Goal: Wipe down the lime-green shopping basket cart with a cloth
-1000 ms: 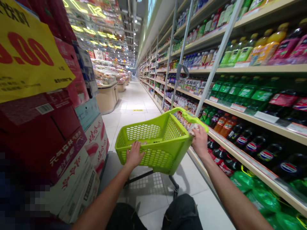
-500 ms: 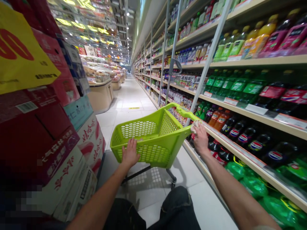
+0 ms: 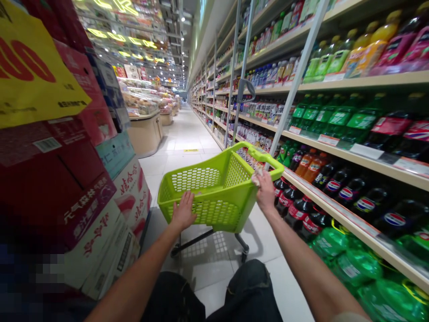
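A green plastic shopping cart point(image 3: 217, 210) on a grey wheeled frame stands crosswise in front of me. My left hand point(image 3: 184, 212) lies against the basket's near side with its fingers spread and stretched, tips at the top rim. At the handle end, a crumpled whitish cloth point(image 3: 257, 175) is in my right hand point(image 3: 266, 192), closed around it and pressed to the rim just below the handle point(image 3: 268, 157). Part of the cloth is hidden by the fingers. What I can see of the basket's inside is bare green plastic.
Shelves of drink bottles point(image 3: 338, 116) run along my right, with large green bottles point(image 3: 355, 264) low down. Stacked cartons point(image 3: 130, 192) and a yellow sign point(image 3: 36, 71) stand close on my left. A tiled aisle point(image 3: 182, 129) stretches ahead past display counters point(image 3: 144, 134).
My right hand has slid left with the cloth, from the handle's end onto the basket rim. My left hand stays at the near side. The view has shifted slightly.
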`<state>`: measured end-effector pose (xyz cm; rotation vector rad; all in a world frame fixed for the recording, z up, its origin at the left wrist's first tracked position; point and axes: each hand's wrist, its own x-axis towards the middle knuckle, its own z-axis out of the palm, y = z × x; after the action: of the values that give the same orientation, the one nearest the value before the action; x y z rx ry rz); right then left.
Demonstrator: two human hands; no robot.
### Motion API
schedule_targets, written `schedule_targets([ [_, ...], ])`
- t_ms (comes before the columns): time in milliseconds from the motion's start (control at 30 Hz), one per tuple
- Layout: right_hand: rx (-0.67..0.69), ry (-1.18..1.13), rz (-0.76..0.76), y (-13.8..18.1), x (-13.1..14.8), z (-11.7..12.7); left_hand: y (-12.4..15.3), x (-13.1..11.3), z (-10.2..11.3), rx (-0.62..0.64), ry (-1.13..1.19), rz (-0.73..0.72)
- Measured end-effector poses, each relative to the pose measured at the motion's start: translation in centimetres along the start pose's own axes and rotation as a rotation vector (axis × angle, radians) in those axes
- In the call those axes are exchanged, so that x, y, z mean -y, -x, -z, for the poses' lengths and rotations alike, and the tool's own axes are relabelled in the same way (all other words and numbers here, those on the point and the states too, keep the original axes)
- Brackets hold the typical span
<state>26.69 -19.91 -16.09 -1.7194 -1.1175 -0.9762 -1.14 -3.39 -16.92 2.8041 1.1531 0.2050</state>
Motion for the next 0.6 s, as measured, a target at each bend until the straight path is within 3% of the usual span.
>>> schedule_targets([
  [100,0.165,-0.054,0.032,6.0,2.5,-2.2,0.3,0.3,0.0,0.011,0.001,-0.015],
  [200,0.338,-0.124,0.122,10.7,4.1,-2.6,0.4,0.5,-0.2,-0.008,0.006,-0.022],
  [267,0.337,-0.155,0.143,9.9,4.5,-2.1,0.5,0.6,-0.2,-0.02,0.015,-0.027],
  [367,0.146,-0.137,0.084,5.1,5.0,-1.7,0.8,0.7,0.0,-0.023,0.022,-0.051],
  [433,0.071,-0.123,0.076,3.6,5.6,-2.3,1.3,1.0,0.2,-0.041,0.027,-0.047],
  [500,0.127,-0.143,0.129,5.6,6.7,-3.3,1.9,1.8,0.3,-0.076,0.023,0.03],
  [600,0.374,-0.217,0.266,12.1,8.7,-4.6,3.0,3.2,0.3,-0.097,-0.011,0.102],
])
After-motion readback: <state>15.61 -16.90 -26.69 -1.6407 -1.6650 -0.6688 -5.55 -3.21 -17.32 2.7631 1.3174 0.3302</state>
